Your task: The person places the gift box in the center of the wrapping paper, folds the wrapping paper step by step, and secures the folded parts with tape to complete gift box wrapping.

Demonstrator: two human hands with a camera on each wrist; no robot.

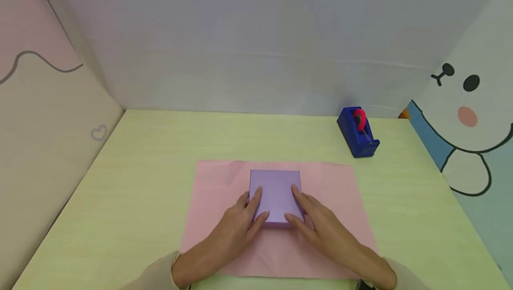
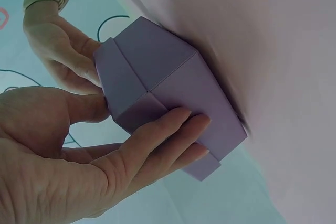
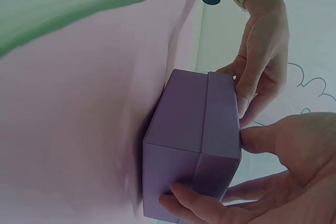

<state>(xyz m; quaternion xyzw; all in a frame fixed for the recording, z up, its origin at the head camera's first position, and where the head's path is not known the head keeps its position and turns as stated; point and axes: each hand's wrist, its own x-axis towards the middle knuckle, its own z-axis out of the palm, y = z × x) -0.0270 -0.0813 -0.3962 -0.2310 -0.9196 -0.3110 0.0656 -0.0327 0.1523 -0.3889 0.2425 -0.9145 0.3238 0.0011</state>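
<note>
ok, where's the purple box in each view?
Head: the purple box is just below and right of centre, between the left hand and right hand.
Left wrist: mid-picture, slanted, left hand at lower left.
Right wrist: below and right of centre, reaching nearly to the bottom edge, right hand at lower right.
Shared landmark: the pink paper under it, at right in the left wrist view, at left in the right wrist view.
</note>
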